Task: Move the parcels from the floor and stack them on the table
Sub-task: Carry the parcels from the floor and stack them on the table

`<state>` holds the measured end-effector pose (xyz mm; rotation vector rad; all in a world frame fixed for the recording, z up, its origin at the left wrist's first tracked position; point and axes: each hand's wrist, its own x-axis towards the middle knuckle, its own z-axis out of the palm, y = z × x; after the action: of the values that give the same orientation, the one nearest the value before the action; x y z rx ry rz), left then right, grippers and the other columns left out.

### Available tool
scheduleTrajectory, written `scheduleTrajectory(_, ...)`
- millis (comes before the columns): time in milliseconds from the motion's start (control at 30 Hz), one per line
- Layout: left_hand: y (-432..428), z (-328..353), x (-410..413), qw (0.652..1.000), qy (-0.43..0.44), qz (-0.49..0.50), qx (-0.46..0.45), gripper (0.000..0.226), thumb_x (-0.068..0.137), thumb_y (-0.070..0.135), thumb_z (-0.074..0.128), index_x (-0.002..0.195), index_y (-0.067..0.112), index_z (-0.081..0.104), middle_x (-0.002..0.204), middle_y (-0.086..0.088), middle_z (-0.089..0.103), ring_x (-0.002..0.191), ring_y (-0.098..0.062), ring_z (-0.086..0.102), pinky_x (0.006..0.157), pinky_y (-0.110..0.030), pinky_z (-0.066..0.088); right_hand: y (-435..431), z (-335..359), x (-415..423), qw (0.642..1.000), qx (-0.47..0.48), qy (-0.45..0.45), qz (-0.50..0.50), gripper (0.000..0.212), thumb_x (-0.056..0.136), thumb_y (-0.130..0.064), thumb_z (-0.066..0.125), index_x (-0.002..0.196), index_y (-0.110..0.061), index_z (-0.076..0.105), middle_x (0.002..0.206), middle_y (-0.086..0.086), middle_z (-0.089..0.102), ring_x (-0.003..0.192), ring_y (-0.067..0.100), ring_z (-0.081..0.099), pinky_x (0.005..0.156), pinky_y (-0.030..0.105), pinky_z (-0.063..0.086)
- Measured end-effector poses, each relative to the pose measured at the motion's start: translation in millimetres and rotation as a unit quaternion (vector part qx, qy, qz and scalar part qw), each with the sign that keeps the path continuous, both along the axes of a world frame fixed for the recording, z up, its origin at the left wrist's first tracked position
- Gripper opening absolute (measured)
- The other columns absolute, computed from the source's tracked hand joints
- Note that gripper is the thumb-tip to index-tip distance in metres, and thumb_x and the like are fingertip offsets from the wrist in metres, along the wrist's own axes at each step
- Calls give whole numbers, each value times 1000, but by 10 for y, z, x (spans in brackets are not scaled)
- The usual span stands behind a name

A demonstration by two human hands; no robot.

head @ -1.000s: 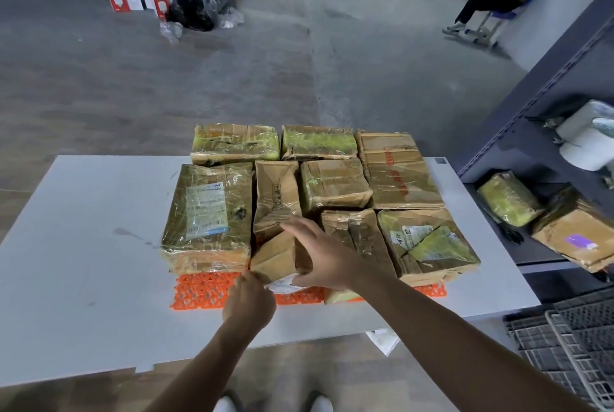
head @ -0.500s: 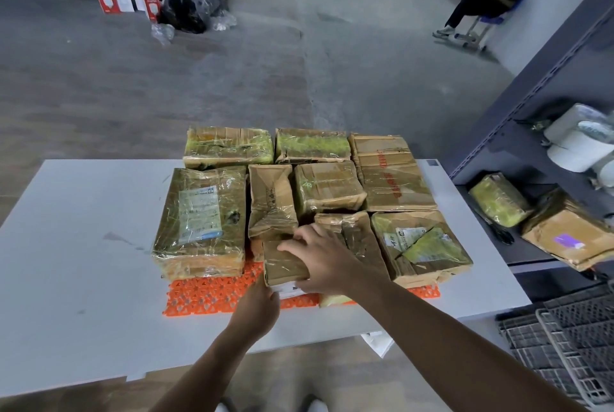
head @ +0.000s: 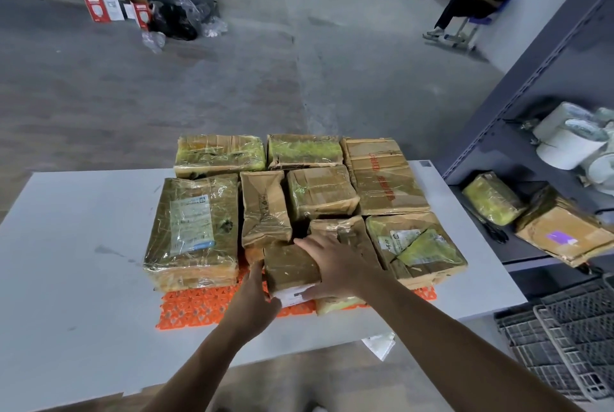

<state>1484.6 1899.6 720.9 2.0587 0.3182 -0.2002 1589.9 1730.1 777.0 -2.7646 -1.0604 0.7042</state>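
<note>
brown tape-wrapped parcels (head: 265, 209), orange lattice mat (head: 199, 310), white table (head: 73, 245), grey floor (head: 232, 79)

The small brown parcel (head: 290, 267), held tilted with one corner raised a second ago, has been lowered flat into the front gap beside the large labelled parcel (head: 194, 229) (over the orange mat (head: 199, 308)). The right hand (head: 335, 265) has been flattened across its top, and the left hand (head: 254, 303) straightened along its left side.
</note>
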Motion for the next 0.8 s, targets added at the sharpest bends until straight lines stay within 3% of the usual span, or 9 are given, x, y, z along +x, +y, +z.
scheduleTrajectory(100, 96, 283, 49, 993, 17, -31, 111, 43, 87, 3, 48, 128, 17, 52, 118, -8, 58, 97, -28, 61, 69, -30, 49, 57, -67, -33, 1000, -9, -28, 10, 101, 74, -50, 74, 153, -29, 15, 146, -1, 27, 134, 23, 27, 109, 41, 33)
scheduleTrajectory(167, 191, 463, 159, 969, -57, -15, 240, 40, 88, 1, 46, 123, 17, 57, 121, -9, 56, 102, -29, 59, 76, -34, 50, 65, -49, -28, 1000, 0, -21, 19, 93, 76, -41, 74, 151, -29, 21, 147, -1, 26, 134, 22, 26, 110, 41, 33)
scheduleTrajectory(267, 264, 579, 455, 927, -151, -76, 334, 51, 86, 1, 52, 134, 19, 50, 129, -9, 49, 119, -30, 48, 91, -40, 47, 58, 12, -8, 1000, 5, 10, 27, 88, 76, -31, 75, 149, -31, 24, 152, -3, 23, 139, 22, 21, 113, 44, 30)
scheduleTrajectory(400, 221, 578, 864, 864, -96, -250, 426, 72, 90, 23, 60, 150, 33, 20, 150, -6, 24, 137, -31, 24, 108, -48, 35, 108, 114, 26, 996, 7, 20, 89, 80, 78, -17, 73, 144, -30, 30, 149, -4, 28, 132, 23, 32, 107, 43, 36)
scheduleTrajectory(533, 247, 525, 990, 795, -66, -340, 498, 71, 89, 21, 60, 149, 35, 24, 154, -6, 12, 137, -31, 21, 105, -47, 37, 136, 168, 146, 988, 0, -6, 154, 77, 81, -8, 69, 143, -31, 31, 146, -5, 28, 121, 23, 40, 95, 41, 45)
scheduleTrajectory(667, 316, 552, 1006, 807, -59, -339, 481, 57, 88, 3, 56, 139, 26, 44, 153, -4, 14, 134, -29, 26, 99, -38, 44, 155, 201, 258, 980, -21, -30, 196, 80, 80, 2, 65, 141, -36, 30, 148, -13, 22, 113, 20, 40, 83, 39, 49)
scheduleTrajectory(800, 370, 508, 999, 821, -67, -328, 463, 51, 92, 7, 54, 138, 26, 45, 155, -1, 13, 137, -27, 24, 101, -35, 44, 191, 267, 319, 973, -30, -36, 225, 84, 79, 9, 64, 143, -34, 32, 152, -11, 21, 116, 19, 36, 75, 31, 42)
